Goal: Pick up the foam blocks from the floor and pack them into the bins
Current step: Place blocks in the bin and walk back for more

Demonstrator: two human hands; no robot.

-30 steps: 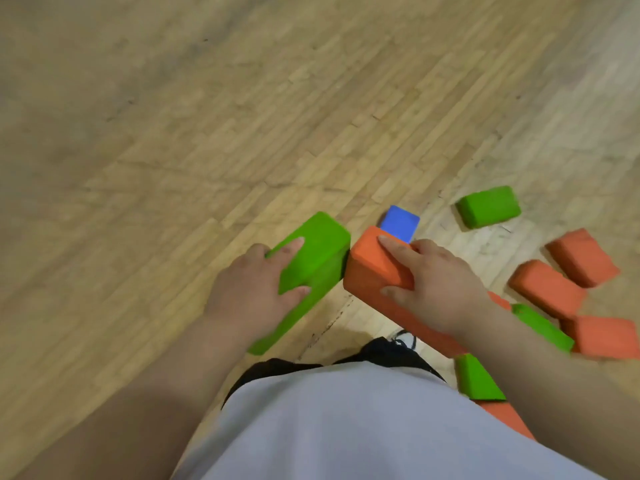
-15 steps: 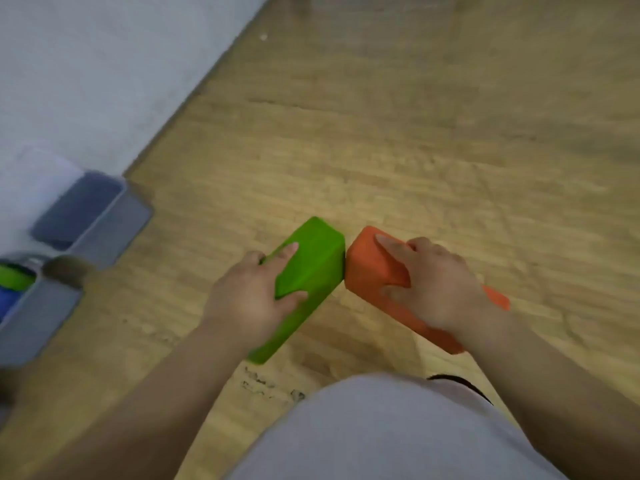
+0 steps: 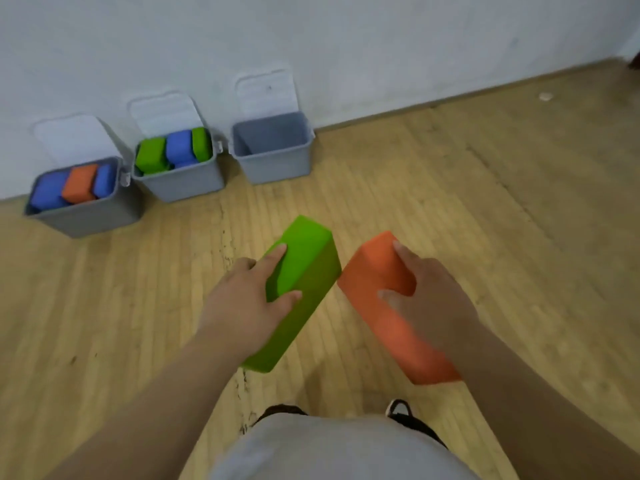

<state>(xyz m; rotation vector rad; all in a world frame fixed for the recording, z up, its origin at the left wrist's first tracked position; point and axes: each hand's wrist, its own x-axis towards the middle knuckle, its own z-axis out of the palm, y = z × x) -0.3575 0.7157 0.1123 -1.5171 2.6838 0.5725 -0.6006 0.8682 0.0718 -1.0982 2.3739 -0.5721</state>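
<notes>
Wooden floor below: left hand grips green block, right hand grips orange block, long axes converging toward the bins.

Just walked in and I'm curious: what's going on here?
A person stands on the wooden floor holding two foam blocks off the ground: the left hand grips a green block, the right hand an orange block. Ahead, three open grey bins line the wall. The left bin and the middle bin already hold blocks; the right bin shows none.
</notes>
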